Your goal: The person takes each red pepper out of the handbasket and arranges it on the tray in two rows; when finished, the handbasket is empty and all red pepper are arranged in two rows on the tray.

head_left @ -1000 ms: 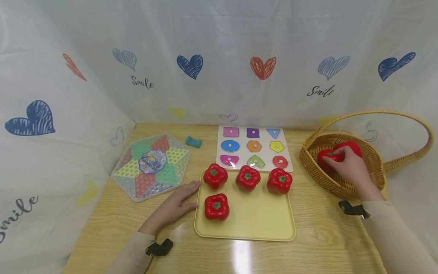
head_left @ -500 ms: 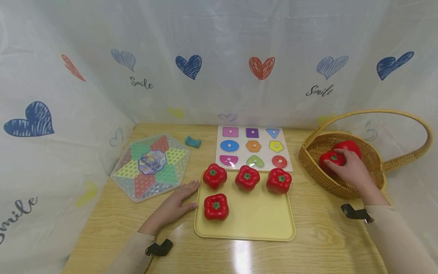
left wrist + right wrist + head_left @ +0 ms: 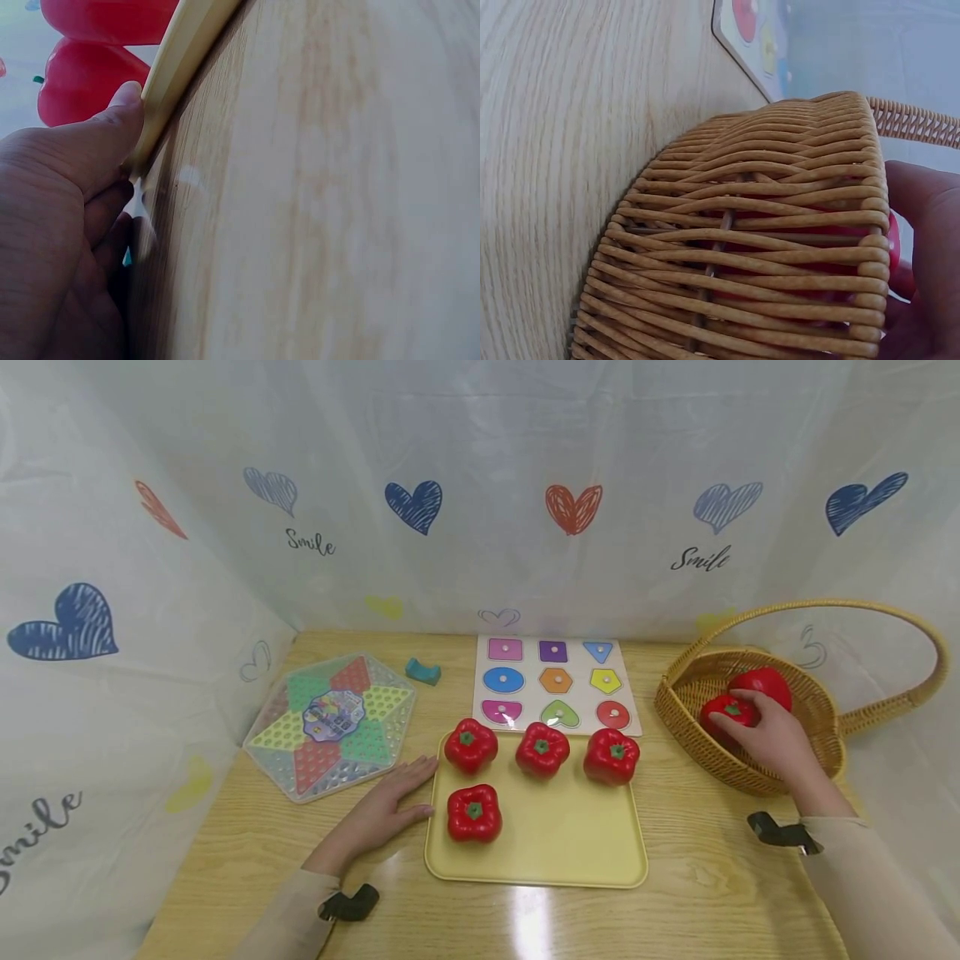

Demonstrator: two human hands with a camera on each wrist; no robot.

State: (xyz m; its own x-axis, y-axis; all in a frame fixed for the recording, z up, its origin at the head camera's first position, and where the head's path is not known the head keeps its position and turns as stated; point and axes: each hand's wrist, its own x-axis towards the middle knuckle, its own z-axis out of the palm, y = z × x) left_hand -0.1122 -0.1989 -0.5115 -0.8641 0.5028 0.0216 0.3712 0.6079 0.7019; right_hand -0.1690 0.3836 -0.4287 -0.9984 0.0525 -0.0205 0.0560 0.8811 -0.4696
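Inside the wicker basket (image 3: pixel 693 760) at the right, my right hand (image 3: pixel 776 735) holds a red bell pepper (image 3: pixel 717 717) with thumb and fingers around its green-stemmed top. A second red pepper (image 3: pixel 765 683) lies just behind it in the basket. From the right wrist, the woven wall covers most of the held pepper, and a bit of red shows by the fingers. My left hand (image 3: pixel 390 803) rests flat on the table, its fingertips and thumb at the left rim of the yellow tray (image 3: pixel 570 839). On that tray sit several red bell peppers (image 3: pixel 475 814), stems up.
Behind the tray lies a shape puzzle board (image 3: pixel 528 681) with knobbed pieces. A hexagonal Chinese checkers board (image 3: pixel 330 727) is at the left, with a small teal block (image 3: pixel 423 672) beside it. The basket's tall handle (image 3: pixel 847 604) arches over the right side. A printed curtain (image 3: pixel 480 560) hangs behind.
The pepper under my right hand has turned more upright and shifted slightly right in the basket. My right hand has drawn back a little. The left hand stays in place.
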